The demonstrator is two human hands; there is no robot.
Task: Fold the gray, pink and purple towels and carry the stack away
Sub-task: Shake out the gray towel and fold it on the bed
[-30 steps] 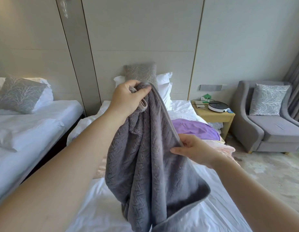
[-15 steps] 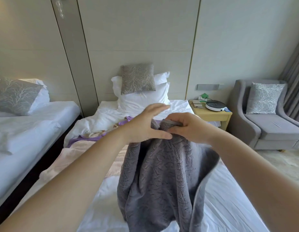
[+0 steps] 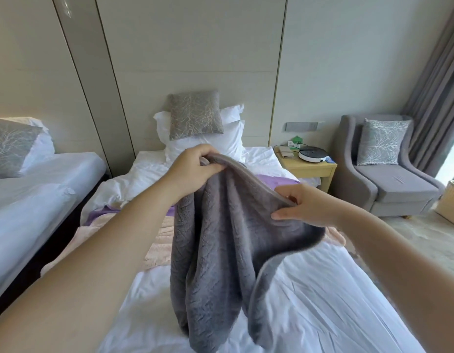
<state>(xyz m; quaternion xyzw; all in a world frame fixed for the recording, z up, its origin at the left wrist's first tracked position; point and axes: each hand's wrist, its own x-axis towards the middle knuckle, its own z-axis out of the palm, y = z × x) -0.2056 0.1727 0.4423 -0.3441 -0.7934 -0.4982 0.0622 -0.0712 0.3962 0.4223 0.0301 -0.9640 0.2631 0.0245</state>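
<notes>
Gray towel [image 3: 221, 240] hangs over the bed [image 3: 322, 301], its top edge pinched between left hand [image 3: 193, 169] and right hand [image 3: 304, 205]

- Near right: bare white sheet of the bed [image 3: 335, 289], open passage.
- Centre: hanging gray towel [image 3: 221, 250] blocks the way across.
- Far, behind it: pink towel [image 3: 157, 245] and purple towel [image 3: 279, 180] cover the bed.
</notes>
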